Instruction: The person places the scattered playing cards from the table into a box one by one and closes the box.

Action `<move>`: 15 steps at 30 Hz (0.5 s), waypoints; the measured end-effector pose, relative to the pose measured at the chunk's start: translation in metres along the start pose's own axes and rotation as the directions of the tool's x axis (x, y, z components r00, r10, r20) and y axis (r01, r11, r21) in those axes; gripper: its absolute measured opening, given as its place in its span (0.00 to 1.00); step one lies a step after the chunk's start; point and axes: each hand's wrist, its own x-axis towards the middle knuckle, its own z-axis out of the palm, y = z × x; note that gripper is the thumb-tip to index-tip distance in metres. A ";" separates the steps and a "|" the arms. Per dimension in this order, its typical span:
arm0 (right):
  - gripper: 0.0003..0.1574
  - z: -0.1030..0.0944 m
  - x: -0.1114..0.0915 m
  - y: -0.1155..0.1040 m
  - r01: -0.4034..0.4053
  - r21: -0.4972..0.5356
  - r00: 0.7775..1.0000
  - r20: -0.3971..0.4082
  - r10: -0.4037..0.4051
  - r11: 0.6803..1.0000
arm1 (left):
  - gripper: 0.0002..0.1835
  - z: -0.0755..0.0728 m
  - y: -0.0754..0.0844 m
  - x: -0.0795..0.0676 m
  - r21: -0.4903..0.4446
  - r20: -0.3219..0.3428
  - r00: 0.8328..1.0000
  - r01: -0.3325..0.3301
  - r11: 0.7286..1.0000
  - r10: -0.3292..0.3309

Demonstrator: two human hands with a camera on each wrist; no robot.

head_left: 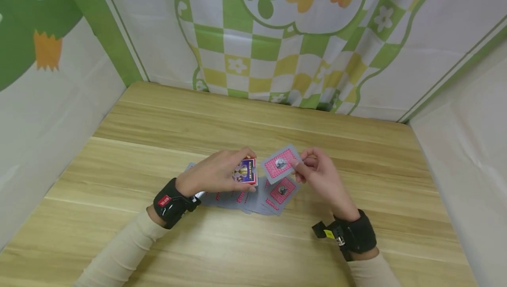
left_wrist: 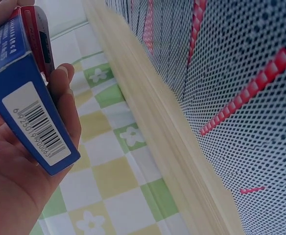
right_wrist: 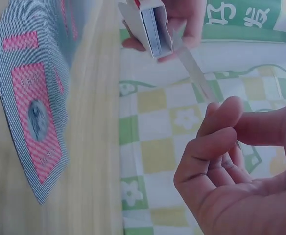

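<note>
My left hand [head_left: 222, 170] grips a card box [head_left: 244, 171] with a purple front; the left wrist view shows its blue end with a barcode [left_wrist: 37, 122]. In the right wrist view the box's end is open [right_wrist: 157, 32], and cards show inside. Between thumb and fingers, my right hand [head_left: 318, 174] pinches a playing card [head_left: 279, 163], its red patterned back turned up. That card is seen almost edge-on in the right wrist view, slanting toward the box. Beneath both hands, a spread of playing cards [head_left: 282, 191] lies face down on the table, partly hidden by the left hand.
The cards rest on a wood-grain table [head_left: 277, 247]. A checked green, yellow and white curtain [head_left: 237, 40] hangs behind its far edge. Pale cloth walls stand at the left [head_left: 59, 124] and right [head_left: 463, 146]. Both wrists carry black straps with cameras.
</note>
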 end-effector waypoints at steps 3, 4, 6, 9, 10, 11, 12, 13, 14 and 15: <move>0.14 0.007 0.000 0.001 -0.004 0.001 1.000 -0.017 0.005 1.000 | 0.36 0.001 0.001 0.000 -0.013 0.001 1.000 -0.007 1.000 0.007; 0.14 0.010 0.001 0.002 -0.004 0.000 1.000 -0.025 0.004 1.000 | 0.36 0.001 0.001 0.000 -0.017 0.001 1.000 -0.005 1.000 0.005; 0.14 0.016 0.000 0.003 -0.008 0.008 0.999 -0.047 0.009 1.000 | 0.36 0.002 0.002 0.000 -0.014 0.003 1.000 0.001 1.000 0.000; 0.13 0.029 -0.002 0.004 -0.021 0.048 0.997 -0.073 0.025 0.999 | 0.37 0.002 0.002 0.001 -0.001 -0.008 1.000 0.015 1.000 -0.015; 0.12 0.034 -0.003 0.004 -0.026 0.058 0.997 -0.077 0.030 0.998 | 0.37 0.002 0.002 0.001 0.013 -0.014 1.000 0.023 1.000 -0.022; 0.11 0.039 -0.004 0.004 -0.030 0.068 0.997 -0.073 0.035 0.997 | 0.38 0.002 0.002 0.001 0.026 -0.022 0.999 0.027 0.999 -0.026; 0.10 0.045 -0.005 0.005 -0.029 0.076 0.997 -0.063 0.034 0.997 | 0.38 0.002 0.002 0.001 0.035 -0.031 0.999 0.027 0.999 -0.025; 0.09 0.050 -0.006 0.005 -0.026 0.081 0.998 -0.049 0.030 0.996 | 0.38 0.002 0.002 0.001 0.038 -0.037 0.999 0.025 0.999 -0.024; 0.08 0.056 -0.006 0.006 -0.017 0.069 0.999 -0.031 0.019 0.997 | 0.38 0.002 0.002 0.001 0.038 -0.039 0.999 0.022 0.999 -0.021; 0.07 0.061 -0.007 0.007 0.004 0.039 1.000 -0.010 -0.004 0.999 | 0.38 0.002 0.002 0.001 0.035 -0.038 0.999 0.014 0.999 -0.012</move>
